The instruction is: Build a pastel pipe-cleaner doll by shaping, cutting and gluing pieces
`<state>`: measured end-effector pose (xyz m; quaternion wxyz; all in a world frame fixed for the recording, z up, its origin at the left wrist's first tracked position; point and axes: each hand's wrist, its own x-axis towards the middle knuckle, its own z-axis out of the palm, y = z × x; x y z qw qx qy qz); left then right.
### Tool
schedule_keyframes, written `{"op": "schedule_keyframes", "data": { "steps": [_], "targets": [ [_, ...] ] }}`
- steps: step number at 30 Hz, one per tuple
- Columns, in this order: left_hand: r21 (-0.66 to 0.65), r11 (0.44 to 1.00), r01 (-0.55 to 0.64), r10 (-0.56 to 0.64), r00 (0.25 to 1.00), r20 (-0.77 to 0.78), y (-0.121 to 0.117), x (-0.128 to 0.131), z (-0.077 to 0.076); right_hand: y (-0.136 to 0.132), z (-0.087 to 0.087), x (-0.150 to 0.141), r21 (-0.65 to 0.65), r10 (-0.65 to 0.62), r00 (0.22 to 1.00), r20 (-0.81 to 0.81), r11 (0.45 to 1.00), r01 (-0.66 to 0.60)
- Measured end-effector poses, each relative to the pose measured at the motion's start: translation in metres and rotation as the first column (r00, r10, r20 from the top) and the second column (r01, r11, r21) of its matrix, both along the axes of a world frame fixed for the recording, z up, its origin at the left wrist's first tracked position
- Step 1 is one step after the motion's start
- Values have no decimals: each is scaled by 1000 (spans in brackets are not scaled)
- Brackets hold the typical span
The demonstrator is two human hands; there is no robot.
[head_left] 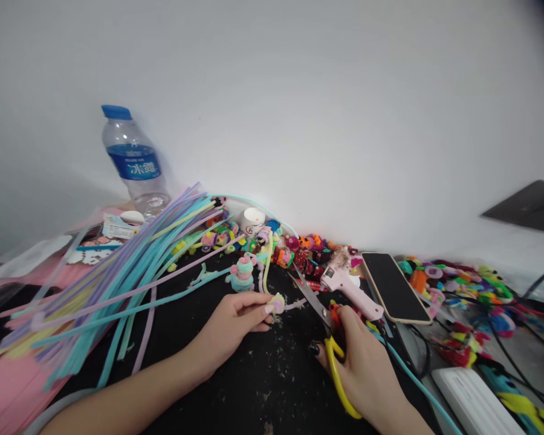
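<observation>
My left hand (240, 317) pinches a small fuzzy yellow and lilac pipe-cleaner piece (278, 302) between thumb and fingertips. A short lilac stem (295, 305) sticks out from its right side. Yellow-handled scissors (338, 377) are in my right hand (367, 356), blades pointing up and to the left. The blades (315, 296) look a little apart and lie to the right of the lilac stem; whether they touch it I cannot tell. Just behind my left hand stands a teal and pink pipe-cleaner figure (243, 273).
Long pastel pipe cleaners (131, 266) fan across the left. A water bottle (133, 157) leans near the wall. Behind my hands are a paper cup (253, 221) and several colourful figures. A pink glue gun (351, 287), a phone (394, 287) and a white power bank (474, 402) lie right, among black cables.
</observation>
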<state>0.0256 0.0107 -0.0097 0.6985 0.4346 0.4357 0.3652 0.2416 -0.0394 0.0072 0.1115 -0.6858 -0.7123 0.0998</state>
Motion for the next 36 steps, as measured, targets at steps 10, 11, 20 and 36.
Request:
{"op": "schedule_keyframes", "data": {
  "steps": [10, 11, 20, 36],
  "targets": [
    [-44, 998, 44, -40, 995, 86, -2, -2, 3, -7, -2, -10, -59, 79, 997, -24, 995, -80],
    [-48, 998, 35, -30, 994, 101, -2, -2, 3, -7, -3, -11, -64, 78, 997, -24, 995, -79],
    [-13, 999, -50, 51, 992, 113, -1, -2, 1, -5, -3, -8, -57, 30, 996, -89, 998, -35],
    [-1, 1000, -3, 3, 991, 134, 0, -1, -3, -5, -1, -6, -53, 26, 995, -93, 998, -31]
  ]
}}
